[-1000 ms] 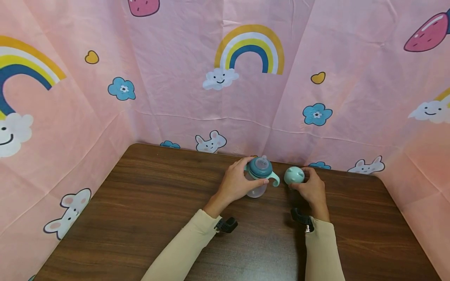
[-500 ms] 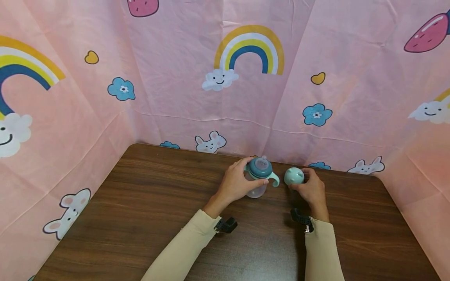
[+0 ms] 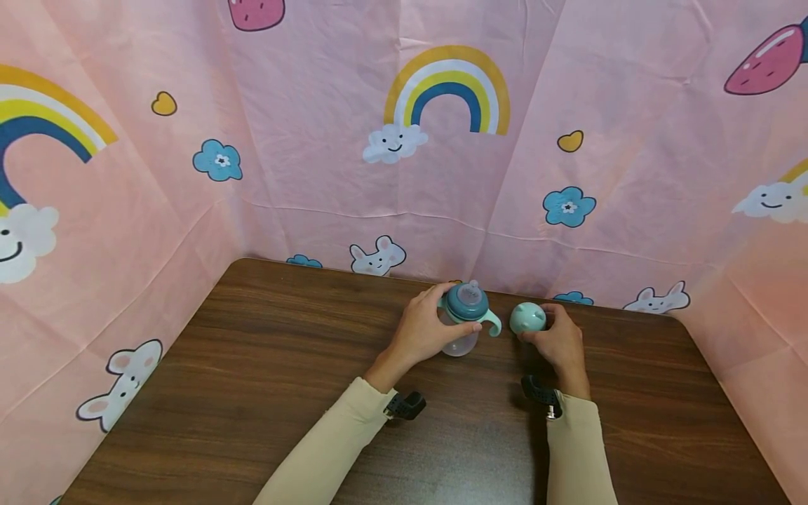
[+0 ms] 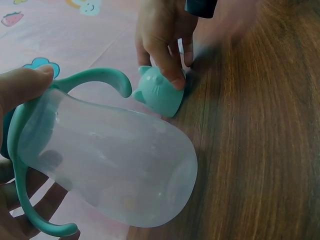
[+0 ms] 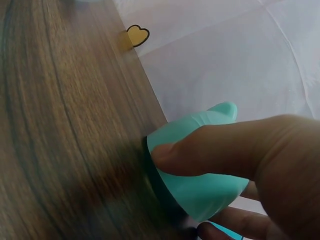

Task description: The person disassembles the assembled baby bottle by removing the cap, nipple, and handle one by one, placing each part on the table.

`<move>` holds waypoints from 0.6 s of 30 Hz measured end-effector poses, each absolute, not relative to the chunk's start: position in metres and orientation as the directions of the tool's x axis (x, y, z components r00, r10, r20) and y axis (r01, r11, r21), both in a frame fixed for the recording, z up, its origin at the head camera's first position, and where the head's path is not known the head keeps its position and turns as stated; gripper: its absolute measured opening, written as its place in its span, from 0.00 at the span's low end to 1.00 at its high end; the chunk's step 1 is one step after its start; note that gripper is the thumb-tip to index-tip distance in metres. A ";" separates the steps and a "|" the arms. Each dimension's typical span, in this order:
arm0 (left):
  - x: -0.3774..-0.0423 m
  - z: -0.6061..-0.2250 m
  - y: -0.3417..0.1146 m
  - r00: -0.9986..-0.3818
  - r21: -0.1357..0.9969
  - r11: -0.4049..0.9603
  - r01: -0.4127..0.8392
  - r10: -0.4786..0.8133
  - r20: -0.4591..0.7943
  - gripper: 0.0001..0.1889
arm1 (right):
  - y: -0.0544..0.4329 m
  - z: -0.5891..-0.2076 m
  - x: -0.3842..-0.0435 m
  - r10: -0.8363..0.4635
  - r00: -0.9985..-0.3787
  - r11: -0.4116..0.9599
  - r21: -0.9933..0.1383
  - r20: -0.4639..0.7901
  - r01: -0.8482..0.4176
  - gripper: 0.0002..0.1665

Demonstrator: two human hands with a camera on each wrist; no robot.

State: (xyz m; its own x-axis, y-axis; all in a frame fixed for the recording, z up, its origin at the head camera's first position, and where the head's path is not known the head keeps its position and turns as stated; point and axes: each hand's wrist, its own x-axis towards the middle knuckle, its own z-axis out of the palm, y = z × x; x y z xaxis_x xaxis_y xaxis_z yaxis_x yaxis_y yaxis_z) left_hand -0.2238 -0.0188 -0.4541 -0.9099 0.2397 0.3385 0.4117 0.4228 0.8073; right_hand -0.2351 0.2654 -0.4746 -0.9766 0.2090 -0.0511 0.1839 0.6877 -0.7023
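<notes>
A baby bottle [image 3: 466, 302] with a dark teal collar, clear nipple cover and mint side handles stands upright near the table's back edge. My left hand [image 3: 421, 324] grips it just below the collar, thumb in front and fingers behind. In the left wrist view the translucent bottle body [image 4: 117, 155] shows no liquid inside. To its right, a mint bottle cap [image 3: 527, 318] with small cat ears sits on the table. My right hand [image 3: 563, 341] holds this cap between thumb and fingers. The right wrist view has the thumb across the side of the cap [image 5: 200, 192], its rim down at the wood.
The dark wooden table [image 3: 265, 379] ends at a pink cloth backdrop [image 3: 303, 168] printed with rainbows, clouds and rabbits. This cloth rises close behind the bottle and cap and also along both sides. A black strap [image 3: 407, 405] sits at each wrist.
</notes>
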 end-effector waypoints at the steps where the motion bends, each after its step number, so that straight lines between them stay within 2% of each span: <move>1: -0.224 -0.454 -0.019 -0.910 0.807 0.424 0.411 0.240 0.338 0.42 | 0.265 -0.474 -0.235 0.209 -0.976 0.688 -0.701 -0.053 0.186 0.48; 18: -0.224 -0.454 -0.019 -0.917 0.822 0.411 0.395 0.239 0.321 0.43 | 0.265 -0.474 -0.235 0.196 -0.979 0.725 -0.664 -0.057 0.184 0.49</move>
